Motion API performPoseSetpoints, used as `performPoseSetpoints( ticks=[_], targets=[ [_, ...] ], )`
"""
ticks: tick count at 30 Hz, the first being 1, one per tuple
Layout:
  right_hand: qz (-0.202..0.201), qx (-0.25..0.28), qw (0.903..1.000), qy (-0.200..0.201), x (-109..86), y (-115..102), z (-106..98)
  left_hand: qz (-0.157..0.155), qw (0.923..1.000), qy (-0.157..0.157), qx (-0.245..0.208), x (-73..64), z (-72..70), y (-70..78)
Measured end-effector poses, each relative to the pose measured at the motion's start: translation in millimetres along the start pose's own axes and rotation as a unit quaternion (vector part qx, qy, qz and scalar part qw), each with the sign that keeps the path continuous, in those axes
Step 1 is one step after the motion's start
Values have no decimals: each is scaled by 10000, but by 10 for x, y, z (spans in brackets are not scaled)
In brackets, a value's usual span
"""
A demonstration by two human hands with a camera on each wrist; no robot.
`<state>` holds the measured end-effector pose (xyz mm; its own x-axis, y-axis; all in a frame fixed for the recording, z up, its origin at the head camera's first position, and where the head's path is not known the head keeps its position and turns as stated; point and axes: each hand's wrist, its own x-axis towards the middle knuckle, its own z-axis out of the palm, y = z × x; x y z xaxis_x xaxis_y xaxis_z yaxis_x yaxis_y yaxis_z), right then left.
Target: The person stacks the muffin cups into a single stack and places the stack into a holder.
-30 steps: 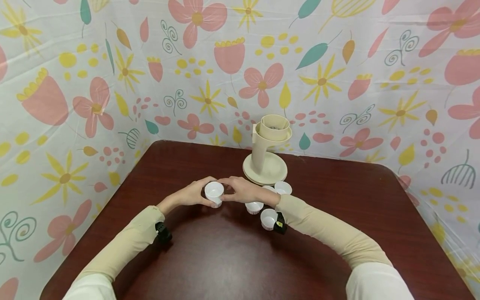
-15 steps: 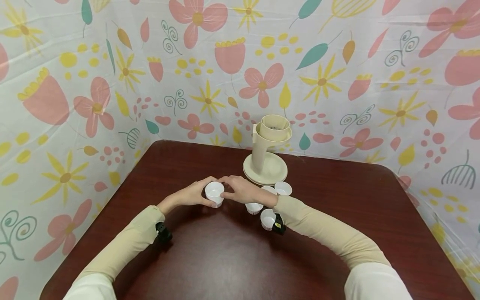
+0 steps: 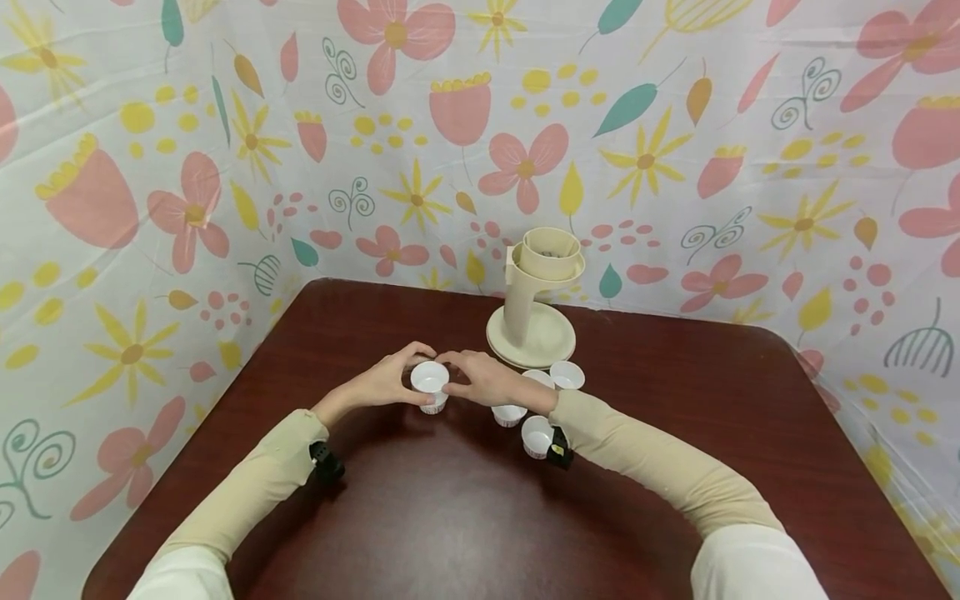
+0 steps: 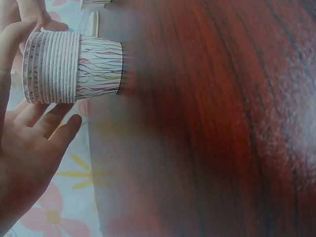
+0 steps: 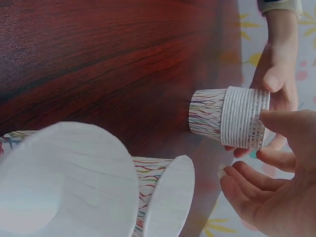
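A stack of white paper cups (image 3: 431,382) with coloured wavy lines stands upright between my two hands. My left hand (image 3: 384,383) curves around its left side, with the thumb at the near side; in the head view its upper fingers arch slightly off the rim. In the right wrist view the left hand's fingers (image 5: 241,152) show beside the stacked rims. My right hand (image 3: 486,382) holds the stack's right side near the rim, thumb in front and index finger behind; its other fingers hang free of it. Whether the stack's base touches the table is unclear.
Several loose paper cups stand beneath and beside the right forearm, including one cup (image 3: 537,438) by the wrist camera and another cup (image 3: 567,376) farther back. Behind them a cream stand (image 3: 517,312) with a round base bears a cup-shaped holder (image 3: 552,253). The dark wooden table (image 3: 450,517) meets a flowered cloth wall.
My left hand's upper fingers have lifted and spread a little away from the cup stack's rim. The right hand and the stack have barely moved.
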<state>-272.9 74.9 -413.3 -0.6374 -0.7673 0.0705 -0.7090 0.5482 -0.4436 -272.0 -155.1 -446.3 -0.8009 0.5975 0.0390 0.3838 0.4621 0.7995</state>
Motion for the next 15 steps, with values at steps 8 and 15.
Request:
performPoseSetpoints(
  ticks=[8,15],
  targets=[
    [65,-14,10000,20,-13,34,-13,145,9998,17,-106,29,4,-39],
    [209,228,9994,146,-28,43,-92,66,9997,-28,-225,10,-1,-4]
  ],
)
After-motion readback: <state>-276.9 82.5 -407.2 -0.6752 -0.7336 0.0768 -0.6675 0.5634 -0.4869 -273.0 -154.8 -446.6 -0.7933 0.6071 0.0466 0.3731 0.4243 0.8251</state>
